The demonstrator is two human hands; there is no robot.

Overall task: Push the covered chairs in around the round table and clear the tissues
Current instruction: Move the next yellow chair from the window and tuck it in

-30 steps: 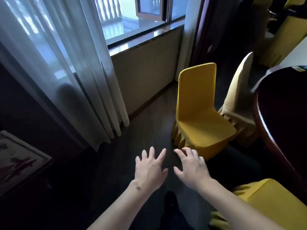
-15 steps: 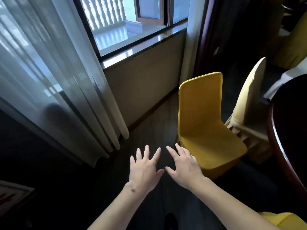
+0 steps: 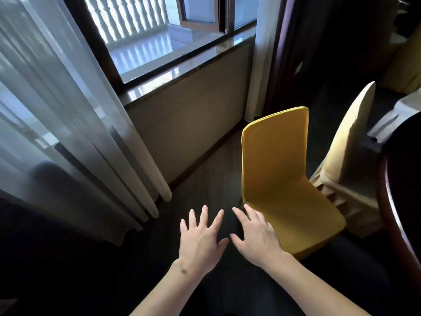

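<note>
A yellow covered chair (image 3: pixel 276 169) stands on the dark floor, right of centre, its seat facing me. Beyond it a cream covered chair (image 3: pixel 348 153) is seen side-on, close to the dark round table (image 3: pixel 396 201) at the right edge. My left hand (image 3: pixel 200 238) and my right hand (image 3: pixel 255 233) are stretched out side by side, palms down, fingers spread, holding nothing. The right hand's fingers overlap the near left corner of the yellow seat in view; contact is unclear. No tissues are visible.
A sheer white curtain (image 3: pixel 68 124) hangs at the left in front of a window with a glossy sill (image 3: pixel 182 71). A low wall runs under the sill. More yellow covers (image 3: pixel 407 62) show at the far right in the dark.
The view has tilted up and moved toward the yellow chair; the picture at lower left and the near yellow chair have left the frame. Both hands stay spread and empty.
</note>
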